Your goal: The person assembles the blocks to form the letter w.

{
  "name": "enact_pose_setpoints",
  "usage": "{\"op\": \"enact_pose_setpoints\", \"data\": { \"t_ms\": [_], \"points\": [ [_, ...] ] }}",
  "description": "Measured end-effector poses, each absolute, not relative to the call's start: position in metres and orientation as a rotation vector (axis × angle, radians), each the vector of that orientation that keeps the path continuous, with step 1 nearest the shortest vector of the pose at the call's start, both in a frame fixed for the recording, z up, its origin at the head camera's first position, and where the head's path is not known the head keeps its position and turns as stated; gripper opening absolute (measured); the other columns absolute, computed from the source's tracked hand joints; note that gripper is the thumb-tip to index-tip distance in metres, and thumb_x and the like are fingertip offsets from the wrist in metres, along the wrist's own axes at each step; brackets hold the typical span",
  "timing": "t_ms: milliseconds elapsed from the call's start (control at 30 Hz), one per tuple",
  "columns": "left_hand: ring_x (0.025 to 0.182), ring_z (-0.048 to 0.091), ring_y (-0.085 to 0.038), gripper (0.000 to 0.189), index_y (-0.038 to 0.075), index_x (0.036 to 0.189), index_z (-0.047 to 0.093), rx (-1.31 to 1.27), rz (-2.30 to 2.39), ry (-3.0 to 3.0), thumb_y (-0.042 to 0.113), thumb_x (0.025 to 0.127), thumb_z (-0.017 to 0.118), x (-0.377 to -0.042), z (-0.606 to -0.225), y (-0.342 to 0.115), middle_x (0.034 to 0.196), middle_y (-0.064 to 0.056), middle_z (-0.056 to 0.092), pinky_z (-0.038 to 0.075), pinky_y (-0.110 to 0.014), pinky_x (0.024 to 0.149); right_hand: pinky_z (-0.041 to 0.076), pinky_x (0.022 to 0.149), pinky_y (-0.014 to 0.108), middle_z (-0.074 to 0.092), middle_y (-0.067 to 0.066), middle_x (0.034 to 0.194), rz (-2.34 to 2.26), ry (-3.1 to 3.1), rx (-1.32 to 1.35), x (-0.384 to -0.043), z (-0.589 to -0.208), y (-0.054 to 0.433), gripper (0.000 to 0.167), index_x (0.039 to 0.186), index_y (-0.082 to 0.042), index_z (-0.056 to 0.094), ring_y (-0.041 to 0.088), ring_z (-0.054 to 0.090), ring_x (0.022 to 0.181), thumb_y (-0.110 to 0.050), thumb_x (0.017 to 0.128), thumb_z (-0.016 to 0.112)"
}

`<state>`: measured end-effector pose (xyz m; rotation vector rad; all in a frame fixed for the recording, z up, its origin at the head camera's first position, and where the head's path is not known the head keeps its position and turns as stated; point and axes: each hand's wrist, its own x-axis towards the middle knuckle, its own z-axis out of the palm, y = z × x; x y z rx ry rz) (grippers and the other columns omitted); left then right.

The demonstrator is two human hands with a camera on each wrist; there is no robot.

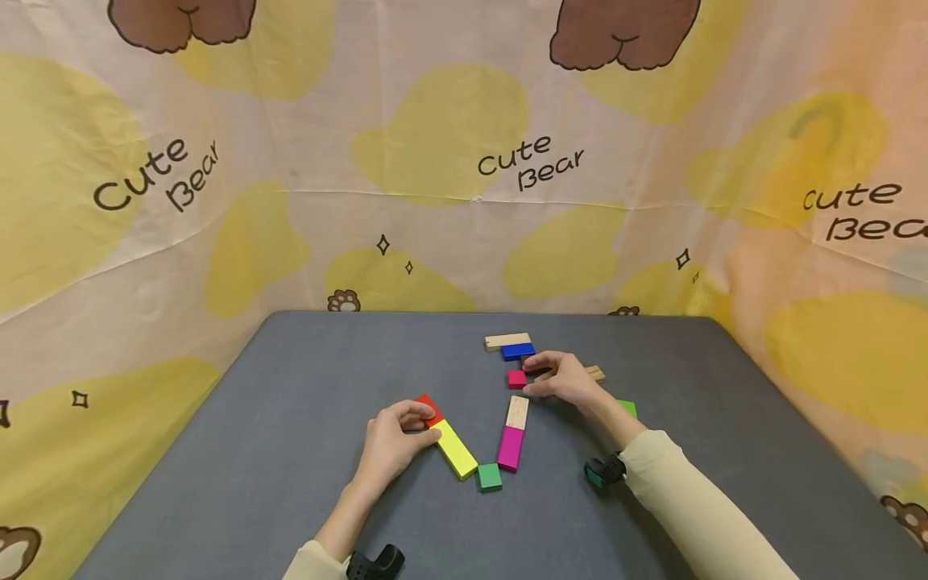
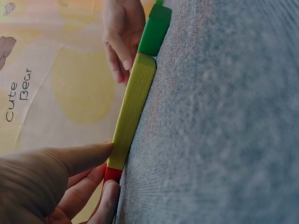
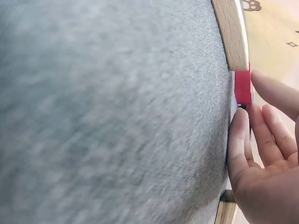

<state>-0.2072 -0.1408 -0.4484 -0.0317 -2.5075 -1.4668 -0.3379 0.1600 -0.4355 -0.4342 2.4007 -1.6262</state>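
Note:
My left hand (image 1: pixel 391 439) holds the red block (image 1: pixel 429 409) at the end of the long yellow block (image 1: pixel 455 449); in the left wrist view the thumb lies against the yellow side close to the seam. A dark green block (image 1: pixel 489 478) adjoins the yellow one's near end. My right hand (image 1: pixel 565 377) is beside the small pinkish-red block (image 1: pixel 516 379), thumb and fingers spread apart, fingertips close to it. In the right wrist view that red block (image 3: pixel 243 87) sits against the end of a plain wooden block (image 3: pixel 232 35). Part of the row is hidden behind the right hand.
A magenta block (image 1: pixel 511 449) joins the plain wooden block (image 1: pixel 517 412), forming a V with the yellow one. Farther back lie a blue block (image 1: pixel 518 352) and a long wooden block (image 1: pixel 507 341). Another wooden piece (image 1: pixel 596 374) and a light green block (image 1: pixel 627 408) show past the right arm.

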Motion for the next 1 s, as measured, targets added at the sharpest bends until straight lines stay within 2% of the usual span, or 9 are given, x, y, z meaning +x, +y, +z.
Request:
{"op": "enact_pose_setpoints", "data": {
  "t_ms": [267, 533, 833, 1000],
  "points": [
    [0.091, 0.068, -0.019, 0.028, 0.009, 0.101, 0.074, -0.043, -1.459, -2.505, 0.01, 0.076, 0.086, -0.207, -0.448, -0.141, 0.098, -0.003, 0.073, 0.054, -0.038, 0.082, 0.055, 0.078, 0.032, 0.066, 0.012, 0.116, -1.646, 2.374, -0.371, -0.344, -0.434, 0.153, 0.041, 0.118, 0.0, 0.067, 0.022, 0.059, 0.096, -0.008, 0.081, 0.081],
    [0.091, 0.068, -0.019, 0.027, 0.009, 0.101, 0.074, -0.043, -1.456, -2.511, 0.01, 0.077, 0.085, -0.206, -0.447, -0.141, 0.098, -0.003, 0.073, 0.054, -0.038, 0.083, 0.053, 0.072, 0.03, 0.068, 0.01, 0.106, -1.603, 2.395, -0.321, -0.346, -0.439, 0.151, 0.034, 0.11, -0.001, 0.07, 0.021, 0.058, 0.088, -0.007, 0.08, 0.083],
    [0.09, 0.068, -0.02, 0.027, 0.009, 0.101, 0.073, -0.055, -1.445, -2.511, 0.01, 0.076, 0.086, -0.207, -0.448, -0.142, 0.098, -0.003, 0.073, 0.053, -0.04, 0.083, 0.053, 0.081, 0.031, 0.066, 0.011, 0.111, -1.553, 2.313, -0.301, -0.357, -0.439, 0.159, 0.037, 0.117, 0.0, 0.066, 0.02, 0.059, 0.093, -0.008, 0.083, 0.079],
    [0.09, 0.068, -0.019, 0.028, 0.009, 0.101, 0.074, -0.043, -1.445, -2.51, 0.01, 0.076, 0.086, -0.207, -0.448, -0.141, 0.097, -0.003, 0.073, 0.054, -0.038, 0.082, 0.053, 0.08, 0.031, 0.066, 0.01, 0.111, -1.544, 2.311, -0.286, -0.358, -0.439, 0.161, 0.038, 0.117, -0.001, 0.066, 0.02, 0.059, 0.094, -0.01, 0.082, 0.08]
  ]
}}
